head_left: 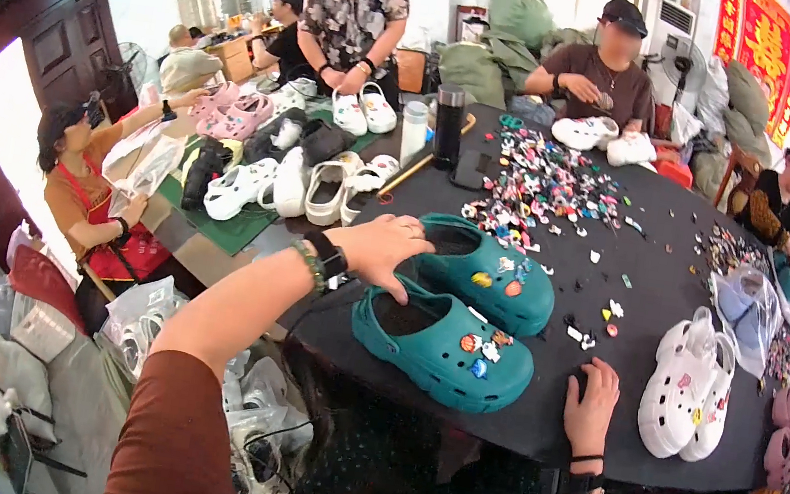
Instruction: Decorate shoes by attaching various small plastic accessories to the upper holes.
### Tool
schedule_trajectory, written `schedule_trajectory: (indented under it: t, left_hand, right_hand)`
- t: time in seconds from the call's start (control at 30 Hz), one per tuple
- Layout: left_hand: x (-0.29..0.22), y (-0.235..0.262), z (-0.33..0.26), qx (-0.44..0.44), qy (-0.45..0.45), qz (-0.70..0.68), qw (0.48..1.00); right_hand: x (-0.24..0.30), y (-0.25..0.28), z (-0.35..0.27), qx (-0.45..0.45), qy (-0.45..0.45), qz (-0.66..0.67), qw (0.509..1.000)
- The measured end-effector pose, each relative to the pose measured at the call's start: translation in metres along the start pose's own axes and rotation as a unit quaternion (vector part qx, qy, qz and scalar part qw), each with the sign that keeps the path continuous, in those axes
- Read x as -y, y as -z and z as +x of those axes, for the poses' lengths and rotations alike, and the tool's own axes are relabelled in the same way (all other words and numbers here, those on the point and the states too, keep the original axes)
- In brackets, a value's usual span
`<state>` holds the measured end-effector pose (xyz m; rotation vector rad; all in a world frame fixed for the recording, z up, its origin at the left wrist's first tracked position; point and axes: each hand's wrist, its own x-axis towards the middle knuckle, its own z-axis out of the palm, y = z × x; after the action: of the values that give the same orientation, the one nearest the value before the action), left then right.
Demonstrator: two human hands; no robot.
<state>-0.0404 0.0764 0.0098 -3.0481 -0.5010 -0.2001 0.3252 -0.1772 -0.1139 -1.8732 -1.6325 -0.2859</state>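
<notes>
Left hand (pixel 383 247) on teal clogs (pixel 447 340) (charmed)

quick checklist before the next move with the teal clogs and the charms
1. Left hand on the rear teal clog: ok, fingers rest on its heel rim.
2. Right hand free: ok, flat on the black table, holding nothing.
3. Front teal clog upright: ok, charms on its toe.
4. Charm pile in reach: cannot tell.
5. White clog pair clear of the teal pair: ok.
</notes>
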Motion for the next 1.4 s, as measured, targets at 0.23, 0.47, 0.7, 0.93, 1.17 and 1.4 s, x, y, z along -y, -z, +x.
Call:
schedule_trajectory:
  t: [0.23,0.47,0.7,0.93,1.17,1.4]
  left_hand:
    - [0.003,-0.004,0.012,0.070,-0.025,-0.022,0.997]
    - [-0.023,-0.013,-0.011,0.007,0.005,-0.028,1.000]
    - [-0.027,0.018,-0.065,-0.138,0.174,-0.060,0.973]
    - [0.060,0.055,-0.090,-0.218,0.419,-0.024,0.881]
    - [0.215,0.071,-0.095,-0.234,0.555,0.106,0.791]
    - [0.291,0.044,-0.076,-0.358,0.582,0.143,0.716]
  right_hand:
    - [0.000,-0.002,0.001,0.011,-0.012,-0.004,1.000]
    - [-0.002,-0.002,0.001,0.017,-0.018,0.001,1.000]
    - [0.001,0.001,0.002,0.029,-0.018,0.008,0.999]
    - [0.006,0.007,0.002,0.041,-0.037,0.000,0.998]
    - [0.017,0.010,0.009,0.050,-0.064,-0.001,0.997]
    - [0.020,0.011,0.014,0.035,-0.067,0.004,0.997]
